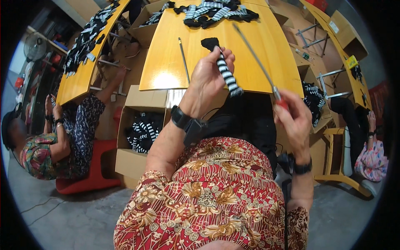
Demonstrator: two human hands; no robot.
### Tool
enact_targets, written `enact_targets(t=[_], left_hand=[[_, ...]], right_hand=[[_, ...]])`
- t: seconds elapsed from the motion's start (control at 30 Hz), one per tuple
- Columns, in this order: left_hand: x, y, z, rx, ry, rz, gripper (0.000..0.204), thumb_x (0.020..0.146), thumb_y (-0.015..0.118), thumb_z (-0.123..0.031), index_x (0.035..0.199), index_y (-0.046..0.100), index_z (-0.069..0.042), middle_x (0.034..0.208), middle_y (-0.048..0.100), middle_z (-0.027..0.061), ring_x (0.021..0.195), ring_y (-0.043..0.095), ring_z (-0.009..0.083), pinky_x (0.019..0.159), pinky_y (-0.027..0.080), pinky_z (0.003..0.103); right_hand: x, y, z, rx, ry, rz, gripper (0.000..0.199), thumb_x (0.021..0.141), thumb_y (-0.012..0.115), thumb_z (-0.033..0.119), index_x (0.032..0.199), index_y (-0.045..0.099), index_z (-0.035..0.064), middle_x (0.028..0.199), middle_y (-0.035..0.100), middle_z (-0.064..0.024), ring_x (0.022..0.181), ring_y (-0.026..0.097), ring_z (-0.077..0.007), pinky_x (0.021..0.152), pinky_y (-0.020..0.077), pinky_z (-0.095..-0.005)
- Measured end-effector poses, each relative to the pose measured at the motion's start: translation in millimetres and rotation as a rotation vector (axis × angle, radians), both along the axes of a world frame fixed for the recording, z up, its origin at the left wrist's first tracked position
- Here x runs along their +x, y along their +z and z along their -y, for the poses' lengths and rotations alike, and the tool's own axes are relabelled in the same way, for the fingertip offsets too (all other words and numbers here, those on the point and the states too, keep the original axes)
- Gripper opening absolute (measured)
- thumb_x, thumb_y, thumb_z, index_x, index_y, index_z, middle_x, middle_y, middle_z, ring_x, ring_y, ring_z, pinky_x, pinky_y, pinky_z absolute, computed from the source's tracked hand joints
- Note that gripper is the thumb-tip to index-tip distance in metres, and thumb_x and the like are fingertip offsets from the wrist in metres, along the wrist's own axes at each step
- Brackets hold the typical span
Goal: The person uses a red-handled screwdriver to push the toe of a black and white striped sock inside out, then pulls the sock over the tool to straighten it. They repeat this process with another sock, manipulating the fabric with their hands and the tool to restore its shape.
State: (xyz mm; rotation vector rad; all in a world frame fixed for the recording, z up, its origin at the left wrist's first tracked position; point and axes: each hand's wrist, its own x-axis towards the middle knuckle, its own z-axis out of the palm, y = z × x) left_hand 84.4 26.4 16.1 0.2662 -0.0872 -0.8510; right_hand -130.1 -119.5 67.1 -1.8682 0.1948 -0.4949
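Note:
My left hand (208, 73) is closed around a small black-and-white striped knitted tube (228, 78) over the front edge of the yellow table (162, 46). Its plain black end (209, 43) sticks out past my fingertips, and the striped end hangs toward me. In my right hand (296, 118) is a long thin screwdriver-like tool (258, 60) with a red handle, its metal shaft slanting up and away to the left. The shaft stays apart from the knitted tube. Left of my left hand, a thin dark rod (183, 58) lies on the table.
Striped knitted pieces (216, 12) are heaped at the table's far end. Cardboard boxes of similar pieces stand at the left (141, 160) and right (318, 104). People sit at side tables, one on a red chair (93, 166) at the left.

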Motion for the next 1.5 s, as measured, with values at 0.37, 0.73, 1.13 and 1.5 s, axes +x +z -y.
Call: enact_targets(t=[0.37, 0.73, 1.13, 1.5], left_hand=[[21, 11, -2, -0.103, 0.171, -0.221, 0.026, 0.102, 0.038, -0.023, 0.106, 0.043, 0.002, 0.091, 0.054, 0.0116, 0.078, 0.057, 0.0183, 0.068, 0.056, 0.029], [-11, 16, 21, 0.063, 0.216, 0.041, 0.020, 0.100, 0.046, -0.022, 0.100, 0.050, -0.003, 0.088, 0.056, 0.0074, 0.080, 0.058, 0.0176, 0.070, 0.055, 0.026], [-51, 30, 46, 0.289, 0.284, 0.463, 0.029, 0.097, 0.054, -0.027, 0.109, 0.050, -0.001, 0.087, 0.061, 0.0063, 0.077, 0.060, 0.0140, 0.068, 0.048, 0.024], [-83, 25, 35, 0.313, 0.004, 0.652, 0.040, 0.099, 0.048, -0.033, 0.128, 0.041, -0.005, 0.103, 0.064, 0.0115, 0.094, 0.063, 0.0169, 0.085, 0.051, 0.032]], right_hand=[[-74, -36, 2, -0.162, 0.024, -0.101, 0.035, 0.077, 0.064, -0.002, 0.112, 0.064, 0.0010, 0.088, 0.065, -0.0089, 0.076, 0.061, -0.0156, 0.069, 0.0476, -0.0266], [-40, -54, -10, 0.076, -0.005, -0.102, 0.031, 0.085, 0.062, 0.002, 0.117, 0.062, 0.0026, 0.087, 0.063, -0.0045, 0.063, 0.056, -0.0069, 0.055, 0.0477, -0.0213], [-7, -44, -23, 0.166, -0.067, -0.030, 0.025, 0.088, 0.063, 0.004, 0.112, 0.057, 0.0014, 0.086, 0.058, -0.0026, 0.063, 0.054, -0.0050, 0.054, 0.0463, -0.0195], [-5, -44, -10, 0.424, 0.005, 0.002, 0.021, 0.089, 0.062, 0.006, 0.109, 0.056, 0.0002, 0.080, 0.062, -0.0064, 0.058, 0.055, -0.0076, 0.046, 0.0412, -0.0177]])
